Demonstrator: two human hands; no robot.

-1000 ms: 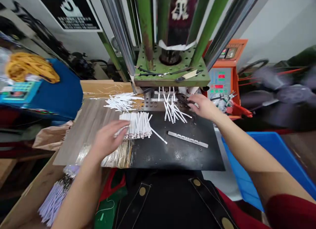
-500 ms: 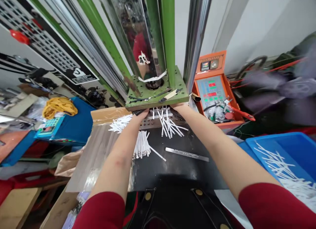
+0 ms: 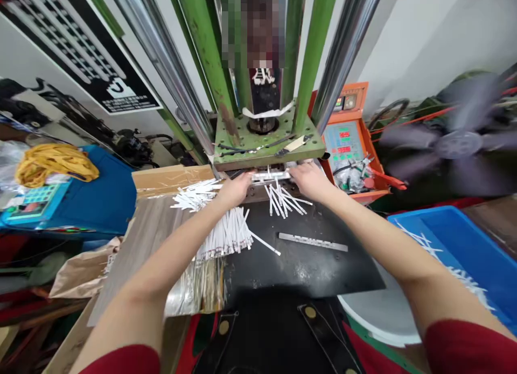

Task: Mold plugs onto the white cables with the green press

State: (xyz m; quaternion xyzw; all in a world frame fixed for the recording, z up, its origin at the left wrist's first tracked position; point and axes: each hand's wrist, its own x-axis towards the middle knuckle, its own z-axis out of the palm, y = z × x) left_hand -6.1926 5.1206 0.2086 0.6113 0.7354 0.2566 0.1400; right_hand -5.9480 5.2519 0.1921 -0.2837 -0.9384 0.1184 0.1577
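Note:
My left hand [image 3: 237, 190] and my right hand [image 3: 309, 177] are closed on opposite ends of a narrow metal bar [image 3: 270, 176], just in front of the green press plate [image 3: 266, 160]. White strips stick out of the bar. Below it, a loose bunch of white strips [image 3: 283, 200] lies on the black work surface [image 3: 258, 274]. Nearer to me is a second slotted metal bar [image 3: 313, 242], lying flat. A thick bundle of white strips [image 3: 226, 234] and a looser pile of strips [image 3: 194, 195] lie to the left, by my left forearm.
An orange control box [image 3: 345, 140] with red digits stands at the right, pliers and a bag in it. A fan [image 3: 460, 145] is farther right. A blue bin [image 3: 448, 215] holds white strips. Green posts [image 3: 202, 46] rise above the plate. A blue machine [image 3: 109, 202] stands left.
Both hands have come out from under the press plate toward me, bringing the metal bar with its strips into view. The camera view has shifted; the second bar still lies on the surface.

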